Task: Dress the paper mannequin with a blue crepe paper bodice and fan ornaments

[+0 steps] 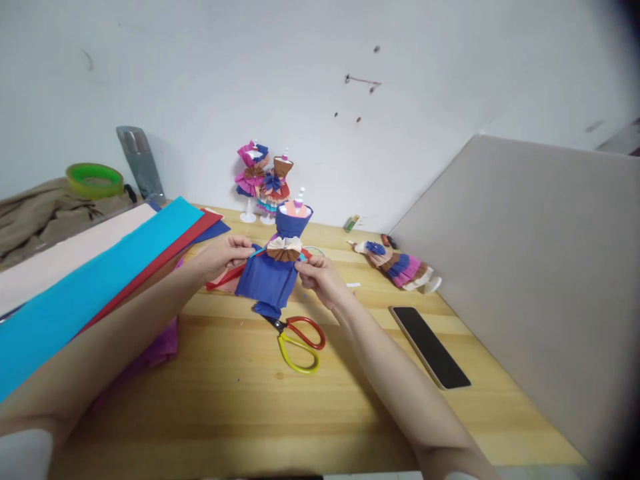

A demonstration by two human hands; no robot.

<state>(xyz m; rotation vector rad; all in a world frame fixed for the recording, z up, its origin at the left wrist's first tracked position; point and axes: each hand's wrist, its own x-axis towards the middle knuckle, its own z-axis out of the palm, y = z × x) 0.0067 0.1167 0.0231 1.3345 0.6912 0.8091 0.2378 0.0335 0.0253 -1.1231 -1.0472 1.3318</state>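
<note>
A small dress-form mannequin (pixel 293 217) stands upright on the table in a dark blue crepe-paper dress (pixel 270 277). At its waist sits a pleated cream-and-brown paper fan bow (pixel 285 249). My left hand (pixel 234 252) is closed in a pinch on a thin light-blue strip (pixel 258 252) at the dress's left side. My right hand (pixel 318 275) pinches a light-blue strip end on the other side, close to the skirt; whether it is the same strip is hidden behind the bow. Red paper lies behind the skirt. Scissors (pixel 295 340) with red and yellow handles lie in front.
Crepe-paper sheets in blue (pixel 115 273), pink and red cover the left side. Green tape (pixel 95 180) and a bottle (pixel 141 163) stand behind them. Two dressed mannequins (pixel 273 180) stand by the wall. Another mannequin (pixel 400 268) lies at right near a phone (pixel 430 348) and grey panel (pixel 525 267).
</note>
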